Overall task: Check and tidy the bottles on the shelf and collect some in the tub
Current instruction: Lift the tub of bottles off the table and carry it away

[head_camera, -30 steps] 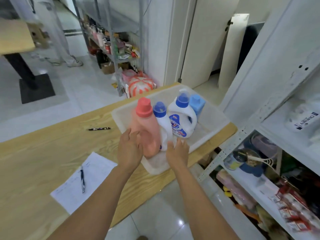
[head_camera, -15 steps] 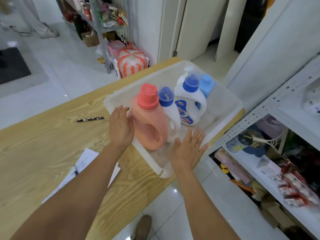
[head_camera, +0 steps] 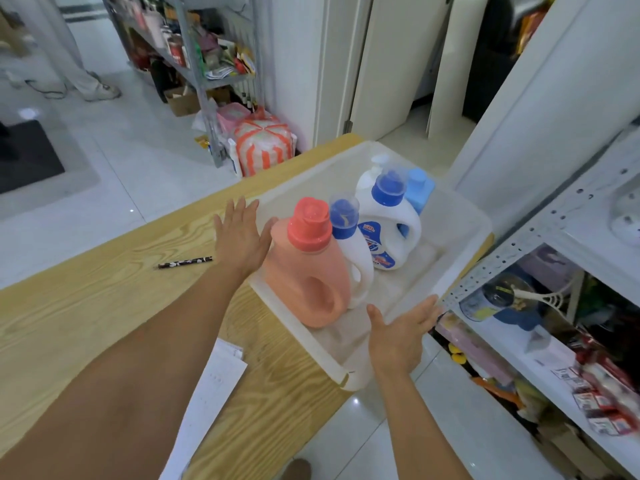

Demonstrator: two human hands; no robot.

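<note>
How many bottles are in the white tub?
5: a pink plastic jug nearest, a slim white blue-capped bottle beside it, a bigger labelled white one behind, a light-blue bottle and a white pump bottle at the back. More may be hidden.

No legible text anywhere.

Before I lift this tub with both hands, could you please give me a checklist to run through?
1. Left hand open at the tub's left rim: ok.
2. Right hand open at the near right rim: ok.
3. Hands gripping the tub: not ok, not yet.
4. Bottles upright, pink bottle included: ok.
5. Caps tight: cannot tell.
6. Tub fully on table: not ok, near corner juts past edge.
</note>
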